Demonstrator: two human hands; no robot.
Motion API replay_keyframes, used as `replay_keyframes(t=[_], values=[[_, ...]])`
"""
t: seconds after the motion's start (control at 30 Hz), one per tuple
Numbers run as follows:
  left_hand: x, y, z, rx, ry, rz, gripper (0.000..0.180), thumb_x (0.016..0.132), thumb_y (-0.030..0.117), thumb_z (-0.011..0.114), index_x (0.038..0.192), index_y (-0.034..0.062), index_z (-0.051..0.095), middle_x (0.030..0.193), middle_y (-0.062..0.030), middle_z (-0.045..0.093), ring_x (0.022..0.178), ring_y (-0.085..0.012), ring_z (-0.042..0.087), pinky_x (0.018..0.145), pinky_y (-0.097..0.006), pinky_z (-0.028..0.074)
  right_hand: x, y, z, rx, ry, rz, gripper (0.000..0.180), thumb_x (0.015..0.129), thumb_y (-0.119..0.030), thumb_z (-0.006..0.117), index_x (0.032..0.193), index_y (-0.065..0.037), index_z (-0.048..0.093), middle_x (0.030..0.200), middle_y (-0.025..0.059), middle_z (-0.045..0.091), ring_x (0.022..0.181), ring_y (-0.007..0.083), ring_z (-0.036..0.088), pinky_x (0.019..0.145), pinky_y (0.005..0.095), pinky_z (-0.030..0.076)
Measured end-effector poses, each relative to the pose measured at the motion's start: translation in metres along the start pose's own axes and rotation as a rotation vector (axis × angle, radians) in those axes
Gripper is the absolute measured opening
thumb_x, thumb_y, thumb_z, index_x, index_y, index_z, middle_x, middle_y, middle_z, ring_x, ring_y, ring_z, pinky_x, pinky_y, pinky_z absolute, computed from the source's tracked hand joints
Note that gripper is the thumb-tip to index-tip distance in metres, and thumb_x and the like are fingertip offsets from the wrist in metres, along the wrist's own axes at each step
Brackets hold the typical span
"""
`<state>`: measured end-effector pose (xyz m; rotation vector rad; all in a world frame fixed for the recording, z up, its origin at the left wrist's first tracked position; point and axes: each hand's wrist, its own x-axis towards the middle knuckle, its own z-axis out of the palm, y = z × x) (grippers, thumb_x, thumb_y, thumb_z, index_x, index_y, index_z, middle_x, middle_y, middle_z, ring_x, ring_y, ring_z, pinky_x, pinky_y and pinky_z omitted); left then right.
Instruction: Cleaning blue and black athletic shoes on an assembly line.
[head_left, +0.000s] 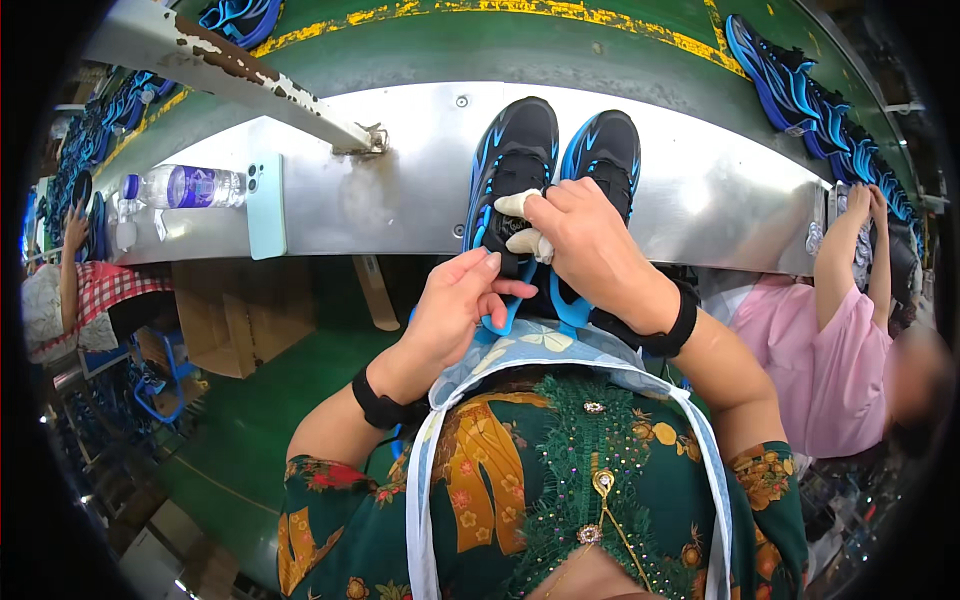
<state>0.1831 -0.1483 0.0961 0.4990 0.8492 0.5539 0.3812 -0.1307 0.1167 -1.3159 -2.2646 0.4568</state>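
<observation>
Two black-and-blue sneakers lie side by side on the metal ledge (400,190), toes pointing away from me. My left hand (460,300) pinches the heel end of the left sneaker (515,150) near its blue pull tab. My right hand (590,245), with taped fingertips, presses on the tongue and laces area of that left sneaker and covers the heel of the right sneaker (605,150). Both wrists wear black bands. The heels hang over the ledge's near edge above my lap.
A mint-green phone (266,205) and a plastic water bottle (185,187) lie on the ledge at left. More blue sneakers (790,80) ride the green conveyor behind. A person in pink (840,340) works at right; another in checked red (90,290) at left.
</observation>
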Motion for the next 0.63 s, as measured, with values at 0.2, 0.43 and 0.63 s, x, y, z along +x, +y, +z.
replay_keyframes(t=[0.2,0.43,0.63], values=[[-0.012,0.009,-0.004,-0.181,-0.011,-0.016,0.031,0.102,0.024,0.047,0.11,-0.0045,0.057,0.094,-0.014,0.065,0.083,-0.0263,0.071,0.048,-0.025,0.05,0.012,-0.017,-0.004,0.16,-0.088,0.09,0.029,0.079,-0.017,0.073,0.104,-0.008,0.063,0.081,0.009,0.058,0.081,0.0295,0.058,0.072,0.039,0.045],[0.0,0.006,-0.022,-0.091,-0.007,0.028,0.03,0.1,0.025,0.052,0.101,-0.0046,0.057,0.089,-0.0108,0.061,0.082,-0.0293,0.071,0.039,-0.026,0.048,0.033,-0.006,-0.004,0.521,-0.239,0.147,0.015,0.08,-0.011,0.071,0.092,-0.006,0.066,0.082,0.0121,0.057,0.084,0.0271,0.056,0.071,0.037,0.047],[0.001,0.003,-0.021,-0.07,-0.011,0.03,0.033,0.101,0.025,0.051,0.109,-0.0058,0.059,0.095,-0.0147,0.067,0.082,-0.0262,0.071,0.039,-0.025,0.047,0.022,-0.003,-0.015,0.453,-0.256,0.067,0.047,0.078,0.002,0.064,0.123,-0.01,0.058,0.094,0.015,0.053,0.09,0.0327,0.054,0.078,0.0383,0.046]])
